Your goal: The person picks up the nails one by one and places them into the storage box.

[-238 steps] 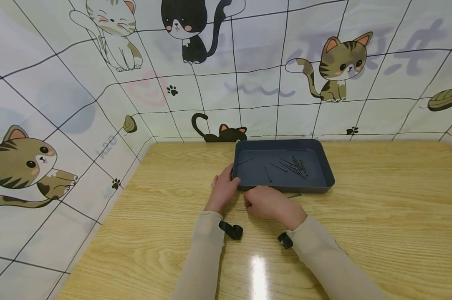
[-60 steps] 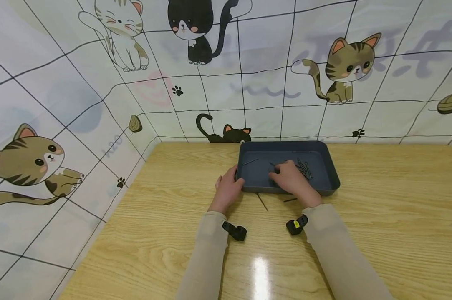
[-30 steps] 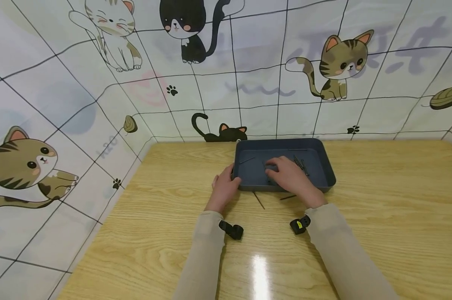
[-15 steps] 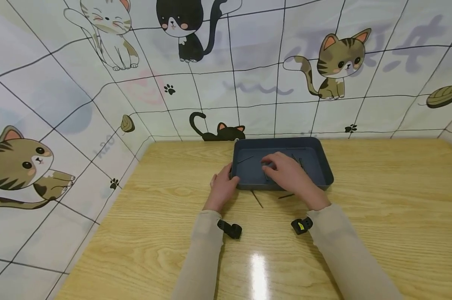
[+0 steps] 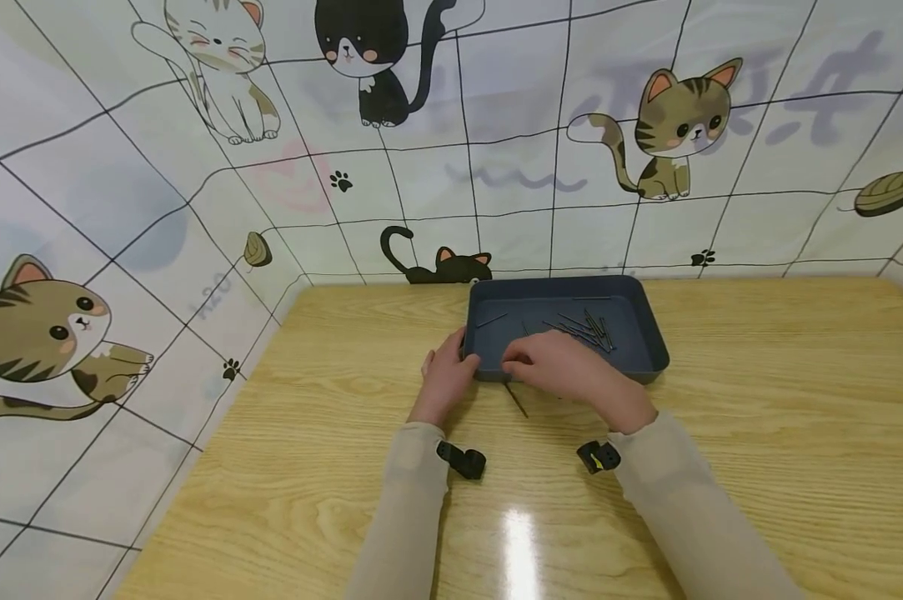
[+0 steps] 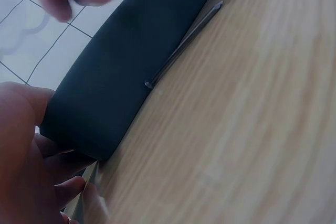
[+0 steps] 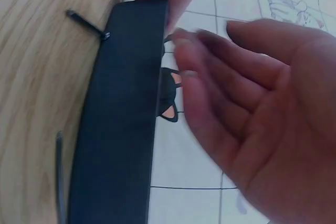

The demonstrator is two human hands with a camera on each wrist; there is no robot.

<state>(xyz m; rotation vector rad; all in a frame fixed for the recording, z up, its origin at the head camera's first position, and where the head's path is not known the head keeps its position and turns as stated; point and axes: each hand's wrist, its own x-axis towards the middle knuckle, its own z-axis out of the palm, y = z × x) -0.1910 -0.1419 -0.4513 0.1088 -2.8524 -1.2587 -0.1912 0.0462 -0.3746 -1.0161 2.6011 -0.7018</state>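
A dark blue-grey tray (image 5: pixel 564 377) sits near the back of the table, with several nails (image 5: pixel 586 333) heaped right of centre and a few scattered nearer its walls. My left hand (image 5: pixel 446 379) grips the tray's left front corner, thumb on the front side, fingers round the end wall. Over the front rim hovers my right hand (image 5: pixel 559 367), its fingers loosely bent; the right wrist view shows nothing between them. One loose nail (image 5: pixel 516 400) lies on the wood against the tray's front, and the right wrist view shows another nail (image 7: pixel 59 177) farther along, which the right hand hides in the head view.
The wood-grain table (image 5: pixel 331 400) extends around the tray. A white cloth wall (image 5: pixel 511 200) printed with cats and grid lines stands close behind it and along the left side. Each wrist wears a small black camera (image 5: pixel 462 460).
My right hand has drawn back from over the tray's middle to its front rim, uncovering the nail heap. Earlier it was low in front of the tray. My left hand keeps its hold.
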